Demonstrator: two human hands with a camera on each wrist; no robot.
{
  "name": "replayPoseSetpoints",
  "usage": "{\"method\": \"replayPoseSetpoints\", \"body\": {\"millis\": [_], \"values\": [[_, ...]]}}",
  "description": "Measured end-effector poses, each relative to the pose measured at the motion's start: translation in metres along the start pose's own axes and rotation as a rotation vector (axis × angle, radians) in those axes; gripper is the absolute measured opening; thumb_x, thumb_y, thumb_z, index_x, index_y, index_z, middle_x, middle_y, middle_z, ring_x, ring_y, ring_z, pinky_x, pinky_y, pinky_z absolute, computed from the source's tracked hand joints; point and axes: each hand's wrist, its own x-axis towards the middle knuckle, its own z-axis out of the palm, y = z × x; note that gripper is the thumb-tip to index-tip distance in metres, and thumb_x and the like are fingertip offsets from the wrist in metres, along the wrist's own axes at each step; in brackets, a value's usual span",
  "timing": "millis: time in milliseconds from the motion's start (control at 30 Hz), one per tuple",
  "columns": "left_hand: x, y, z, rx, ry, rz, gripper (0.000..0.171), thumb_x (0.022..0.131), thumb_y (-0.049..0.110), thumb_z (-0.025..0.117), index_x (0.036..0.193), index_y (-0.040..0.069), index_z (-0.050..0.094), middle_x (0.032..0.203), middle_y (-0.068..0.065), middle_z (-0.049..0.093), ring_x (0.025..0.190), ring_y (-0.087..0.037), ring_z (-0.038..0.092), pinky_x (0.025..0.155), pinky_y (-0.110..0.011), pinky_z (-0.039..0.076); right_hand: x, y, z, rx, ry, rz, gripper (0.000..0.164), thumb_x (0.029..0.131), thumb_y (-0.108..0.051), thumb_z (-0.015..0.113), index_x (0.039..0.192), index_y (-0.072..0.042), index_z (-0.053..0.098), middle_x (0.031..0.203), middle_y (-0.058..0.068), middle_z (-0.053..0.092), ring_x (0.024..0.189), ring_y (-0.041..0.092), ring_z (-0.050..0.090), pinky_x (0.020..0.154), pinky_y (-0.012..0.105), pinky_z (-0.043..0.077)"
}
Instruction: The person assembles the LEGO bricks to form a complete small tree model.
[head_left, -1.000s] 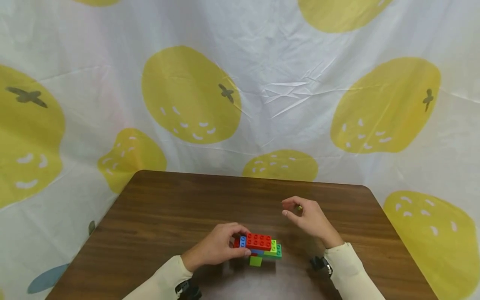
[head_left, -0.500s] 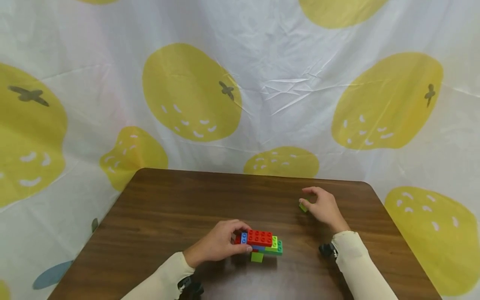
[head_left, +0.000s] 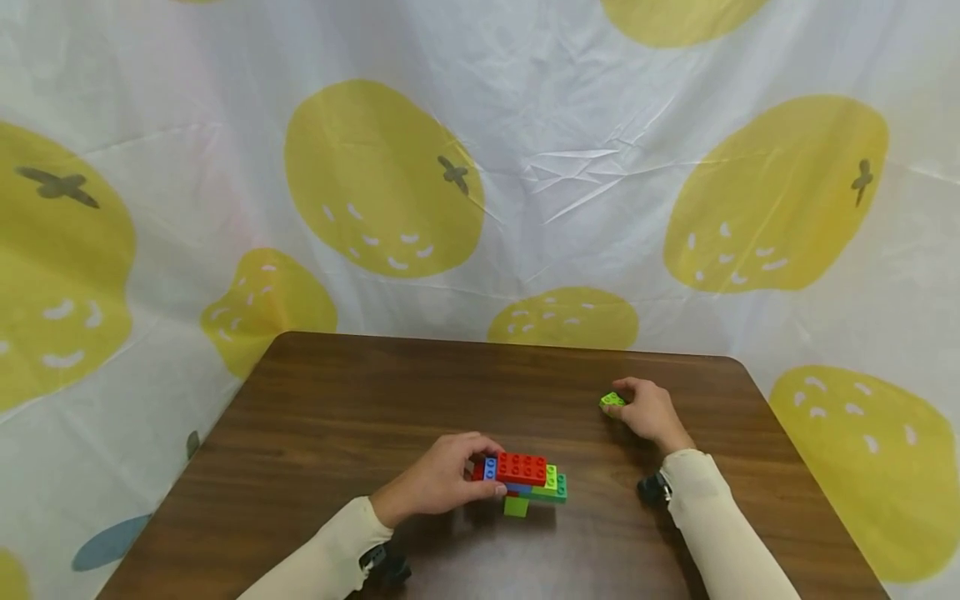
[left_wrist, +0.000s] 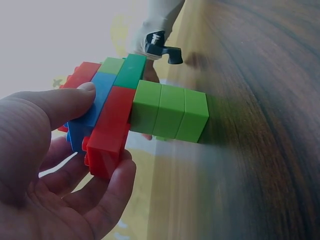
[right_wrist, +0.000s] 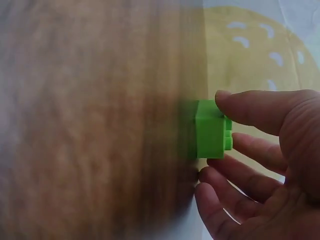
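Note:
My left hand [head_left: 442, 475] grips a built-up block of toy bricks [head_left: 521, 469] at its left end, near the front middle of the table. A red brick lies on top, with blue, lime and darker green ones beneath. In the left wrist view, the thumb presses a blue brick [left_wrist: 100, 95], and fingers curl under a red one [left_wrist: 112, 130]. A column of lime bricks [left_wrist: 170, 112] juts from the underside toward the table. Farther back and right, my right hand [head_left: 648, 410] pinches a loose lime brick [right_wrist: 211, 131] between thumb and fingers, close over the tabletop.
The brown wooden table [head_left: 360, 383] has rounded far corners. A white curtain [head_left: 555, 75] printed with yellow fruit hangs right behind and beside it. Dark devices are strapped at both wrists, such as the right wrist camera [head_left: 654, 489].
My right hand has moved right over the table, past the lime brick, and closed its thumb and fingers on it. The left hand keeps its hold on the built bricks in nearly the same place.

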Motion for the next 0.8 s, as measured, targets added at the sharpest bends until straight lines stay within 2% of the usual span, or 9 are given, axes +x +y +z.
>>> {"method": "replayPoseSetpoints", "body": {"millis": [233,567,800], "values": [[0.001,-0.001,0.001,0.003,0.002,-0.003,0.044,0.092,0.037,0.084,0.128,0.015,0.071,0.116,0.003,0.071,0.097,-0.005,0.063,0.083,-0.019,0.056,0.002,-0.002,0.002,-0.041,0.011,0.004,0.044,0.092,-0.023,0.081,0.128,0.001,0.072,0.115,0.021,0.077,0.107,0.04,0.07,0.095,0.057,0.054],[-0.001,0.0,0.001,-0.009,0.006,0.007,0.043,0.092,0.038,0.084,0.127,0.016,0.071,0.115,0.003,0.071,0.097,-0.005,0.063,0.082,-0.019,0.057,-0.004,-0.005,0.002,-0.047,0.02,-0.048,0.042,0.095,-0.022,0.078,0.13,-0.001,0.072,0.121,0.022,0.075,0.108,0.042,0.07,0.093,0.058,0.055],[0.0,0.0,-0.001,-0.01,0.003,0.013,0.044,0.093,0.039,0.082,0.128,0.016,0.07,0.116,0.003,0.071,0.097,-0.005,0.063,0.082,-0.019,0.057,-0.01,-0.021,-0.004,-0.03,0.032,-0.12,0.043,0.098,-0.022,0.077,0.135,-0.002,0.069,0.115,0.016,0.077,0.091,0.025,0.07,0.079,0.048,0.057]]}}
